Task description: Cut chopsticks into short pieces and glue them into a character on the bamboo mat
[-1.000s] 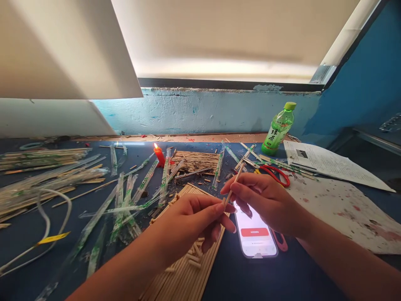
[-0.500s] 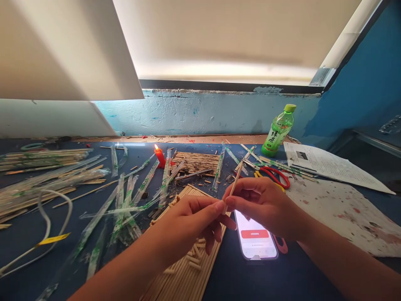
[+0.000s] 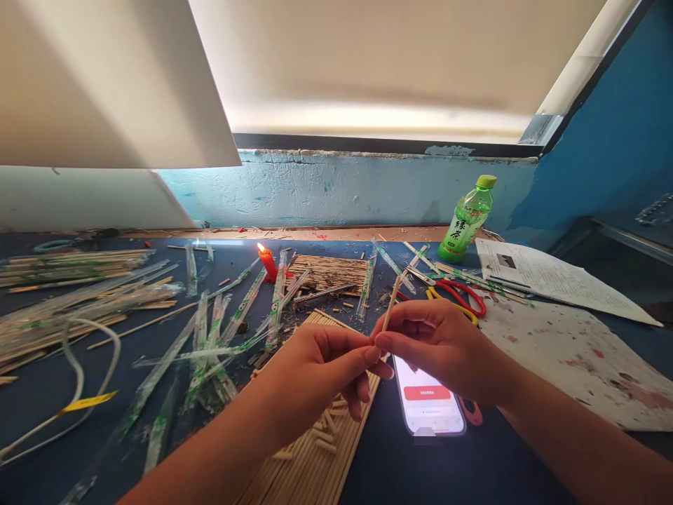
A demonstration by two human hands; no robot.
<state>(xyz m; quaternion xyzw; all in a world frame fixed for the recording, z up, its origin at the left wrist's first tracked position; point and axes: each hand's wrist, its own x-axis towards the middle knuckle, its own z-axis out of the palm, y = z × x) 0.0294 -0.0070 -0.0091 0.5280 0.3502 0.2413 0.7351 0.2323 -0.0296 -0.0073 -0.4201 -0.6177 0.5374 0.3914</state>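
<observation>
A thin wooden stick stands tilted between my two hands. My right hand pinches it between thumb and forefinger. The thumb and forefinger of my left hand close at its lower end, which the fingertips hide. Beneath my left hand lies a panel of wooden sticks laid side by side, with several short cut stick pieces on top. A phone with a lit screen lies under my right hand. Scissors with red and yellow handles are just beyond that hand.
A burning red candle stands behind the hands, beside a smaller stick panel. Torn plastic wrappers and stick bundles cover the left side. A green tea bottle, printed paper and a stained sheet are at right. A white cable loops at left.
The stick has become slightly more upright, and its upper end has shifted a little left and down. Both hands keep their pinch in nearly the same place.
</observation>
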